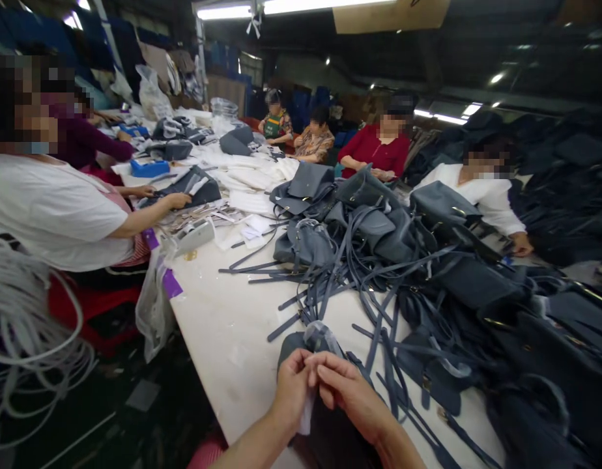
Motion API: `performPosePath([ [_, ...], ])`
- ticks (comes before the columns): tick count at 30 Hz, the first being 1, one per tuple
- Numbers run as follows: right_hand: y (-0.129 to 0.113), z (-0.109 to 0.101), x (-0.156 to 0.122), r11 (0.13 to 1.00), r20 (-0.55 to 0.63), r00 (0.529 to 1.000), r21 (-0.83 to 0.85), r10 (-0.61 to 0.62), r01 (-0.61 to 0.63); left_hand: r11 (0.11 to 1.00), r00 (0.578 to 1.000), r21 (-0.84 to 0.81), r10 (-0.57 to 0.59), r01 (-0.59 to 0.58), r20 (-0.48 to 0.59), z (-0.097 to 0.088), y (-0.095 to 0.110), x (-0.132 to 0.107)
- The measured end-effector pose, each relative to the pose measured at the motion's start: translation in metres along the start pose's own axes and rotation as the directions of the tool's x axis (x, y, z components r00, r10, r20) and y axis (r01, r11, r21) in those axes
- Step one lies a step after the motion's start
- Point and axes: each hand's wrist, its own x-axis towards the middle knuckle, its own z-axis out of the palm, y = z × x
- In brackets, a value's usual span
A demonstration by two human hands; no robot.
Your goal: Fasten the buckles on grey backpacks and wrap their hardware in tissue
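Note:
My left hand (292,384) and my right hand (348,389) meet at the near edge of the white table (223,326), fingers pinched together. Between them they hold a clear plastic wrap (318,337) on the strap of a dark grey bag (330,430) that lies under my wrists. A small white piece shows below my left hand. Just beyond my fingers lies a tangle of grey straps (340,286) and a heap of grey bags (379,215).
A person in a white shirt (51,208) sits at the left, reaching onto the table. Several more people sit at the far side. A clear bag (154,306) hangs off the table's left edge. White cords (22,332) coil at far left. Dark bags pile up at right.

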Motion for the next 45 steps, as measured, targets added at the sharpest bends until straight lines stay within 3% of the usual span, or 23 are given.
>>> performPosePath([
  [5, 0.002, -0.004, -0.011, 0.988, -0.117, 0.993, 0.153, 0.018, 0.001, 0.999, 1.000, -0.052, -0.012, 0.012, -0.002, 0.002, 0.003, -0.004],
  [11, 0.028, 0.020, -0.028, 0.931, -0.252, 0.967, 0.345, -0.030, 0.118, 0.998, 0.999, -0.049, -0.028, 0.027, -0.034, 0.006, 0.002, -0.004],
  [17, 0.054, 0.019, -0.022, 0.936, -0.362, 0.930, 0.300, -0.067, 0.184, 0.998, 0.998, -0.032, -0.058, 0.058, -0.005, 0.007, 0.002, -0.007],
  [24, 0.058, 0.016, -0.019, 0.954, -0.372, 0.925, 0.240, -0.082, 0.181, 0.992, 0.991, -0.009, -0.128, 0.128, 0.035, 0.007, 0.003, -0.011],
  [28, 0.062, 0.017, -0.020, 0.967, -0.397, 0.906, 0.134, -0.146, 0.215, 0.993, 0.993, 0.004, -0.120, 0.120, -0.004, 0.007, 0.005, -0.010],
  [31, 0.072, 0.011, -0.020, 0.961, -0.453, 0.848, -0.104, -0.275, 0.256, 0.995, 0.995, 0.013, -0.095, 0.095, -0.040, 0.004, 0.012, -0.010],
  [37, 0.087, -0.008, -0.019, 0.852, -0.390, 0.795, -0.441, -0.464, 0.281, 0.991, 0.990, 0.031, -0.129, 0.131, -0.060, -0.005, 0.036, -0.013],
  [39, 0.084, -0.013, -0.021, 0.787, -0.295, 0.812, -0.544, -0.504, 0.291, 0.979, 0.980, 0.044, -0.197, 0.198, -0.043, -0.008, 0.043, -0.014],
  [42, 0.077, -0.018, -0.027, 0.670, -0.107, 0.893, -0.701, -0.438, 0.244, 0.954, 0.956, 0.068, -0.293, 0.293, -0.018, -0.013, 0.054, -0.014],
  [43, 0.075, -0.018, -0.029, 0.659, -0.071, 0.920, -0.720, -0.385, 0.220, 0.948, 0.951, 0.081, -0.309, 0.309, -0.014, -0.015, 0.057, -0.014],
  [45, 0.073, -0.018, -0.031, 0.761, -0.097, 0.956, -0.630, -0.278, 0.157, 0.947, 0.955, 0.117, -0.297, 0.298, -0.021, -0.017, 0.062, -0.015],
])
